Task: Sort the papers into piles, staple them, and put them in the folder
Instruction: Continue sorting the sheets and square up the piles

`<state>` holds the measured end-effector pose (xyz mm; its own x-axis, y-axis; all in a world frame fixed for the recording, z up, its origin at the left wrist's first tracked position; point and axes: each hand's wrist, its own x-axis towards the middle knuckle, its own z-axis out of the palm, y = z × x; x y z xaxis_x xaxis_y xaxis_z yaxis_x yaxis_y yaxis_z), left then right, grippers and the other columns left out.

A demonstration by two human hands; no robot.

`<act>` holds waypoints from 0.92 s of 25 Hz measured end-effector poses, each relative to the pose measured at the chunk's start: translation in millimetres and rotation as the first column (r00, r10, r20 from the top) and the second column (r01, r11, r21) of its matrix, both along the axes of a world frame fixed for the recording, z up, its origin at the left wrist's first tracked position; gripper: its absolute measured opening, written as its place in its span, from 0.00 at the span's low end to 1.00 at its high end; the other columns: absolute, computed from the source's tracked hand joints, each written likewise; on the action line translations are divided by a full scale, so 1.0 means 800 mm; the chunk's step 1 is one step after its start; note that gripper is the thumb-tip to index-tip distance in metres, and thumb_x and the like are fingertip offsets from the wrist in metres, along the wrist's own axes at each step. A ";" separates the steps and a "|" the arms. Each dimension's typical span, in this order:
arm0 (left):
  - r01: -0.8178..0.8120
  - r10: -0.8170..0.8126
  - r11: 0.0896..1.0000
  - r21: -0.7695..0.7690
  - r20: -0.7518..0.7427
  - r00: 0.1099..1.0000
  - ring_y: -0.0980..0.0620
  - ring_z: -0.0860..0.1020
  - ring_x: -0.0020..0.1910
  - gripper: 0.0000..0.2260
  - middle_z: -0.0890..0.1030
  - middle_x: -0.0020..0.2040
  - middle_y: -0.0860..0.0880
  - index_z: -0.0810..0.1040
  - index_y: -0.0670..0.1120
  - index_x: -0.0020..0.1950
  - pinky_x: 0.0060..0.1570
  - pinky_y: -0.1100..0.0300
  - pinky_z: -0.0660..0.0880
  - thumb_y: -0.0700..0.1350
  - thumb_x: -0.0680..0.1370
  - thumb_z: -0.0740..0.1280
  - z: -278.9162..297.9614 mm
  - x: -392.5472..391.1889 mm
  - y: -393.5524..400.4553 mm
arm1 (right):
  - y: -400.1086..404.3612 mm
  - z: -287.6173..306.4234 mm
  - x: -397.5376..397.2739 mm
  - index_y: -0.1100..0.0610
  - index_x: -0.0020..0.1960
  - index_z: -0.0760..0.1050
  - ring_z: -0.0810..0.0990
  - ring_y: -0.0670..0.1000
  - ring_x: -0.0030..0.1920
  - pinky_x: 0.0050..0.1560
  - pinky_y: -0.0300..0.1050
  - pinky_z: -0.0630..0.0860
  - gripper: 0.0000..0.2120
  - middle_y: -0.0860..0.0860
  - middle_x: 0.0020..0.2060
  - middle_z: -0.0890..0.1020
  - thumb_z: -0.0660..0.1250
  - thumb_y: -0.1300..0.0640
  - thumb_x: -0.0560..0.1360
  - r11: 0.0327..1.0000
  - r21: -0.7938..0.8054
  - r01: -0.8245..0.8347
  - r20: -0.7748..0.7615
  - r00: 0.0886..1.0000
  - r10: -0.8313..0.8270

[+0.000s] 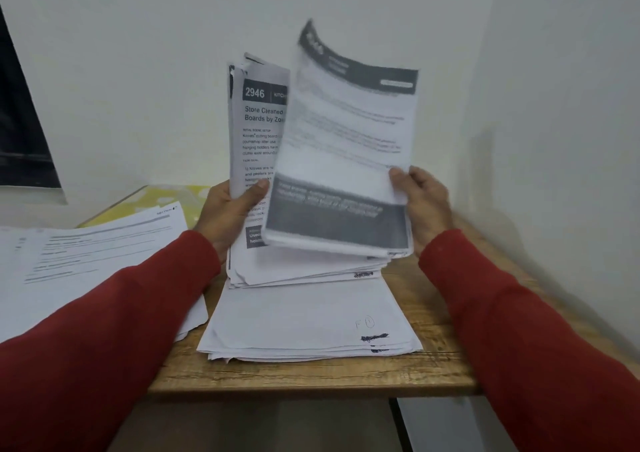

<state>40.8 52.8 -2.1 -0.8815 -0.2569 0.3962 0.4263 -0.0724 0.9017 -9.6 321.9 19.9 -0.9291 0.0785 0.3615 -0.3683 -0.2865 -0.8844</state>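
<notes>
My left hand (227, 210) grips a thick upright stack of printed papers (256, 132) by its left edge; the top page reads "2946" and "Store Cleaned Boards". My right hand (424, 197) pinches the right edge of a single blurred sheet (346, 139) with dark header and footer bands, held in front of the stack. Below them, a pile of face-down white sheets (304, 320) lies on the wooden table (311, 379). Another pile of printed pages (90, 254) lies to the left. A yellow folder (166, 197) shows behind that pile.
White walls close in behind and to the right of the table. A dark panel (20, 132) hangs on the wall at far left. The table's front edge runs just below the face-down pile.
</notes>
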 end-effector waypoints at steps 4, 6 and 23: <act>-0.039 0.040 0.997 -0.073 0.014 0.999 0.55 0.85 0.38 0.06 0.86 0.40 0.53 0.82 0.45 0.47 0.38 0.61 0.81 0.36 0.79 0.67 -0.004 -0.003 0.001 | -0.029 -0.026 0.009 0.64 0.52 0.82 0.84 0.60 0.48 0.58 0.61 0.79 0.09 0.61 0.50 0.85 0.72 0.60 0.75 0.981 0.161 -0.113 0.112 0.989 0.096; -0.042 0.043 0.998 -0.052 0.033 0.999 0.54 0.85 0.38 0.06 0.86 0.40 0.52 0.82 0.45 0.48 0.36 0.61 0.81 0.35 0.78 0.68 -0.004 -0.003 0.002 | -0.026 -0.025 0.008 0.64 0.53 0.82 0.84 0.58 0.47 0.56 0.57 0.81 0.09 0.60 0.48 0.86 0.73 0.60 0.75 0.985 0.142 -0.093 0.108 0.991 0.078; 0.194 -0.193 0.954 0.229 -0.029 0.981 0.40 0.80 0.62 0.22 0.80 0.64 0.41 0.77 0.43 0.68 0.62 0.43 0.76 0.50 0.76 0.73 0.020 0.003 -0.031 | 0.078 0.000 -0.032 0.60 0.59 0.81 0.81 0.52 0.50 0.59 0.45 0.76 0.12 0.58 0.52 0.85 0.68 0.59 0.77 0.638 0.183 0.748 -0.159 0.663 -0.731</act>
<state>43.5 28.3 13.6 -0.9211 -0.1664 0.3521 0.3891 -0.3590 0.8484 -35.6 384.4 19.8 -0.5690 0.6427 0.5131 -0.4298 0.2995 -0.8518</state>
